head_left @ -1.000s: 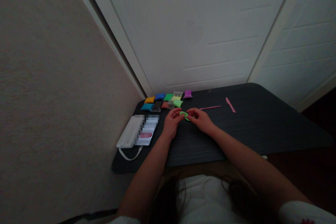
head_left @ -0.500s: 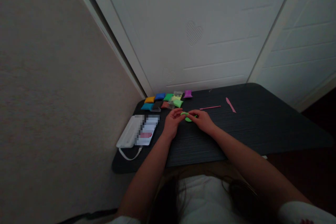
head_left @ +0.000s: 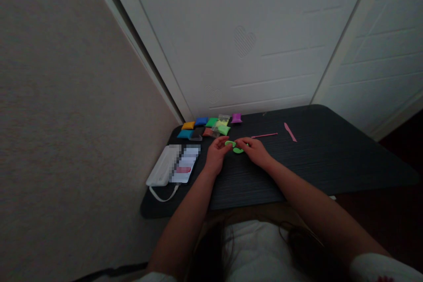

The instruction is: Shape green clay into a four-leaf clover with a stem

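Pinched in my left hand is a flat, light green piece of modelling clay. Just to its right, my right hand has its fingers closed, thumb against the forefinger. Whether something sits between those fingertips is too small to see. Below the fingers a second flat green clay piece lies on the dark table, partly covered by the right hand.
Behind my hands lie several coloured clay packets, among them a purple packet and a blue packet. A pink stick tool and a pink plastic knife are farther right. At left rest a phone and a white cabled case.
The held green piece has shifted slightly left with my left hand. My right fingertips, which were against it, now stand a little apart from it.
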Motion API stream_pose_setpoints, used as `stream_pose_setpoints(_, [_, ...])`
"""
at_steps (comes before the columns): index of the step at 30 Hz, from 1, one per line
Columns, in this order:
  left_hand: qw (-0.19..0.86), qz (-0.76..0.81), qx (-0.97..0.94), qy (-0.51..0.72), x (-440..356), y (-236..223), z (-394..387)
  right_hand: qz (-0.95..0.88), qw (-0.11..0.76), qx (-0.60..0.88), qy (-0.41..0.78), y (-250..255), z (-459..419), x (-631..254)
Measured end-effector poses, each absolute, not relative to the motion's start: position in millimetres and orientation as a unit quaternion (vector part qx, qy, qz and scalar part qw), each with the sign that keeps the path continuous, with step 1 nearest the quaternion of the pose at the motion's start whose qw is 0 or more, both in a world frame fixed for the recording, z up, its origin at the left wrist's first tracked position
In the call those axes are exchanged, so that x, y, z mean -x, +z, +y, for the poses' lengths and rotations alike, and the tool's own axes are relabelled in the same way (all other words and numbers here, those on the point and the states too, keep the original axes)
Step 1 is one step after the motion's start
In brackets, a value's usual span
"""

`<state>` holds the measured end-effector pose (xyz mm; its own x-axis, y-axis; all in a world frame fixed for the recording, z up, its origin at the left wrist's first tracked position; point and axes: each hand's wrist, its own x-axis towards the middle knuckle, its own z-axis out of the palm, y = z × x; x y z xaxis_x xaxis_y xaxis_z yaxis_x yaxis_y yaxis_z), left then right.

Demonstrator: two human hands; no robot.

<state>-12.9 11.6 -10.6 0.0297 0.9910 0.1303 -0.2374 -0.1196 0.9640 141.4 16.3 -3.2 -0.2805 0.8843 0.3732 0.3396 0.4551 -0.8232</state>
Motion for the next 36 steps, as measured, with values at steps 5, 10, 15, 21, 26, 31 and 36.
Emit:
stream_pose_setpoints(5, [0.525, 0.398, -0.496, 0.566, 12.6, -12.2, 11.5, -0.735, 0.426, 0.428, 0.308, -4.2, 16.5, -141.6])
stream_pose_setpoints(10, [0.509, 0.408, -0.514, 0.558, 10.8, -12.6, 10.9, -0.74, 0.414, 0.44, 0.296, -4.1, 15.7, -141.6])
stream_pose_setpoints(15, [0.523, 0.404, -0.503, 0.557, 9.7, -10.0, 9.6, -0.746, 0.424, 0.434, 0.276, -1.6, 13.8, -140.6])
stream_pose_setpoints(21, [0.548, 0.379, -0.463, 0.585, 11.3, -10.8, 10.8, -0.755, 0.427, 0.434, 0.246, 0.0, 11.6, -138.5])
stream_pose_setpoints(26, [0.516, 0.419, -0.497, 0.558, 10.0, -9.6, 8.9, -0.752, 0.428, 0.444, 0.234, -2.4, 12.6, -139.3])
stream_pose_setpoints(31, [0.478, 0.456, -0.535, 0.527, 8.3, -4.4, 4.6, -0.739, 0.431, 0.455, 0.246, -1.3, 12.9, -140.7])
stream_pose_setpoints(36, [0.462, 0.468, -0.549, 0.517, 8.6, -7.8, 6.3, -0.733, 0.449, 0.449, 0.245, -1.2, 11.8, -139.0])
